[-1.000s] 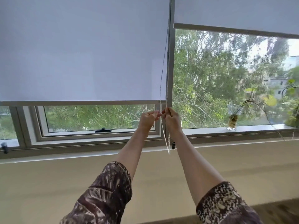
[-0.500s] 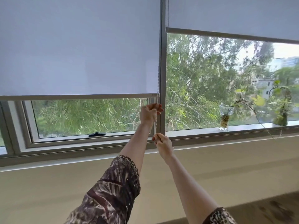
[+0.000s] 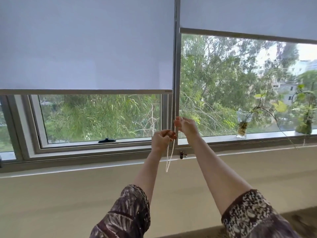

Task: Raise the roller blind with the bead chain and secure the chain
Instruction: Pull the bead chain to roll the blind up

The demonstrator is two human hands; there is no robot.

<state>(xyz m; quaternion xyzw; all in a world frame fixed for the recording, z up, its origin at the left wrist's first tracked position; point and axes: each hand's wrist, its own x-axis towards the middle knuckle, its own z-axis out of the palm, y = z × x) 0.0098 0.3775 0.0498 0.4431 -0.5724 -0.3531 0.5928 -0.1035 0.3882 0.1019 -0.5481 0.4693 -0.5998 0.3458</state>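
Both hands, the left hand lower and the right hand higher, pinch the white bead chain beside the pale grey roller blind.

From where I stood, nothing could be read anywhere. A tiny dark mark sat at the right end of the roller blind's bottom bar, but it was too small and blurred to make out as letters or numbers.

Glass vase with plant cutting on sill, window latch, trees outside
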